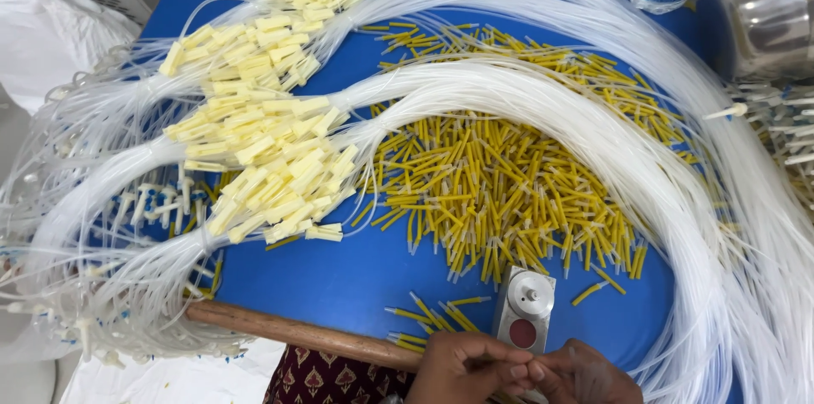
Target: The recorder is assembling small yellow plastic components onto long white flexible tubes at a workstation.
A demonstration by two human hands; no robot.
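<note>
I saw left hand (465,363) and right hand (583,375) pressed together at the bottom edge, fingertips pinching something too small to tell. Just above: one small metal fixture (525,309) with a red button. Yellow sleeved needles (500,192) lay heaped, uncountable. Four bundles of thin white tubing (644,158), pale-yellow flat caps (271,133). One wooden stick (297,334), blue table (339,277).

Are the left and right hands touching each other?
Touching: the head view shows the left hand and right hand with fingertips meeting at the bottom edge.
</note>
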